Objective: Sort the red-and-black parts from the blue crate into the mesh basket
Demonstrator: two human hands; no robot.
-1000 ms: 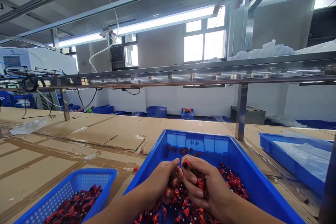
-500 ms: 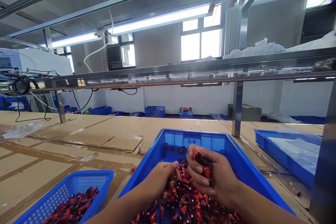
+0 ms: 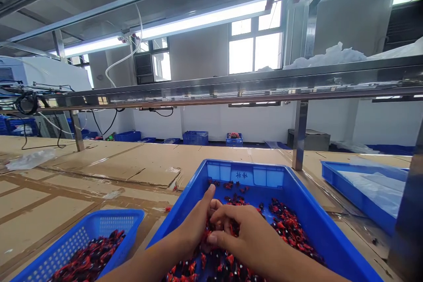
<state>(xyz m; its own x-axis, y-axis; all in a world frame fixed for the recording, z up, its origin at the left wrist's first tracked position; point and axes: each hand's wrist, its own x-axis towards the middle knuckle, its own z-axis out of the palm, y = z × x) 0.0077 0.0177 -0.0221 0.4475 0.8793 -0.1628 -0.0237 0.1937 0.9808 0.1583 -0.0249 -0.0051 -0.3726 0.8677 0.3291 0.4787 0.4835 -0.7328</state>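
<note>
Pressing left hand (image 3: pixel 197 224) and right hand (image 3: pixel 246 238) together, fingers curled, among the red-and-black pieces (image 3: pixel 288 224) filling the near half of the blue bin (image 3: pixel 254 168); impossible to tell whether gripping any. Standing at the near edge of the table (image 3: pixel 66 198), with a smaller blue basket (image 3: pixel 109 214) just left.

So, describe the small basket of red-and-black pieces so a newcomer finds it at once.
On the cardboard-covered bench, find the solid-walled blue bin in the middle. The basket sits left of it, at the near edge. Unlike the bin and the tray, its walls are perforated.
</note>
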